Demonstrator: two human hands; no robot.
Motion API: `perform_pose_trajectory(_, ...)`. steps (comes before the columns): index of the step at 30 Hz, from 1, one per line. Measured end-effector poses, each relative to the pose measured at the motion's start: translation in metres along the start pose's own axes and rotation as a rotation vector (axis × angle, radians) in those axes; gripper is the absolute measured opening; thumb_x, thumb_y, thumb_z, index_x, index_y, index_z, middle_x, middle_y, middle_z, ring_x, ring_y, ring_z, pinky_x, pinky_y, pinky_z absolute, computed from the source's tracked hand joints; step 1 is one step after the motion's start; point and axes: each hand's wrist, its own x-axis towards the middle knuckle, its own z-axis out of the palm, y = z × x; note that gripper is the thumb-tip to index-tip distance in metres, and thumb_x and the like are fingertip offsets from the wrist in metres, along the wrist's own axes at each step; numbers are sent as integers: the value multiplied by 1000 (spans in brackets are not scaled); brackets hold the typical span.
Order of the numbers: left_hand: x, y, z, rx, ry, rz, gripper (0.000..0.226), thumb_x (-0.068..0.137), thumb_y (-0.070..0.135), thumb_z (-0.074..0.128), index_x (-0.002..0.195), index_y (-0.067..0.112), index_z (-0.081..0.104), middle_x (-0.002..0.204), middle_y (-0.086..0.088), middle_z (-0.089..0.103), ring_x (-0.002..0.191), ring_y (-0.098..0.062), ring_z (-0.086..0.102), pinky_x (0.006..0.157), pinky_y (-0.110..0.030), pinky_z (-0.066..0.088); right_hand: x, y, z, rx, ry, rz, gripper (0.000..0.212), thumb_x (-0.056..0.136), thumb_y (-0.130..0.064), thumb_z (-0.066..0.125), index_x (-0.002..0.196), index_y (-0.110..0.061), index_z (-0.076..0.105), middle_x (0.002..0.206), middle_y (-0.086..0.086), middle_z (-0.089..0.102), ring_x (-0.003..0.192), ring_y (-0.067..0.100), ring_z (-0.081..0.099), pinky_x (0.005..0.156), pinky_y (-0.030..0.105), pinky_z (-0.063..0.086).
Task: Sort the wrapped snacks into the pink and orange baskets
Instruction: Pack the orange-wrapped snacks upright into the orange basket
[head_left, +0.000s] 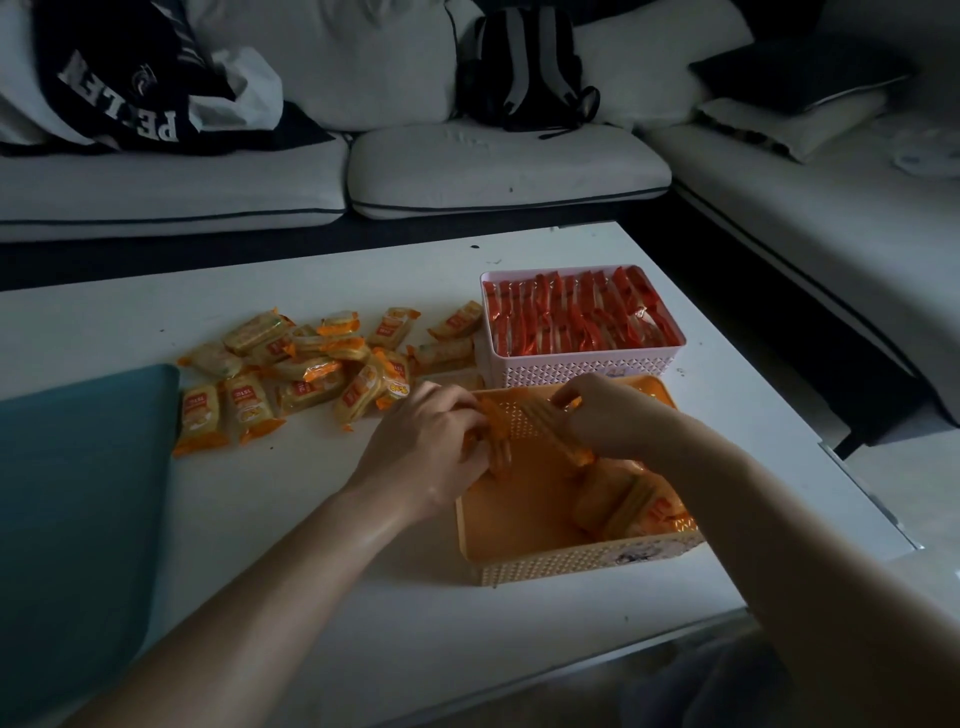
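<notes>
Over the orange basket (571, 564), left hand (426, 441) grips a few yellow-orange packs (496, 449); right hand (608, 415) pinches another pack (556, 428). Stored packs (634, 506) lie in its near-right corner. Pink basket (571, 370) just behind, full of red packs (576, 317). Loose pile (311, 358) lies left on white table (363, 597).

A teal sheet (78, 493) at the table's (363, 613) left edge runs off the picture. The right forearm (727, 478) hides part of the snacks (639, 509) in the orange basket's (571, 566) near right corner.
</notes>
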Motion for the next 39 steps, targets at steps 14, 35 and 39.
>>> perform_pose_trajectory(14, 2, 14, 11, 37, -7, 56, 45, 90, 40, 66, 135, 36, 60, 147, 8, 47, 130, -22, 47, 104, -41, 46, -4, -14, 40, -57, 203, -128, 24, 94, -6, 56, 115, -5, 67, 111, 12, 71, 100, 27, 68, 82, 30, 53)
perform_pose_trajectory(35, 4, 10, 11, -28, -13, 7, 42, 94, 43, 65, 133, 30, 63, 143, 9, 53, 133, -19, 44, 107, -37, 39, -2, 15, 9, 164, 273, -241, 40, 82, -19, 83, 118, -19, 66, 105, -7, 68, 88, 6, 62, 65, 9, 47)
perform_pose_trajectory(39, 6, 13, 15, 16, 23, 101, 65, 87, 48, 68, 145, 27, 49, 148, 3, 51, 137, -21, 41, 112, -44, 37, 2, 14, 23, 145, 314, -283, 40, 79, -7, 79, 117, -14, 70, 107, 0, 74, 93, 10, 66, 80, 23, 54)
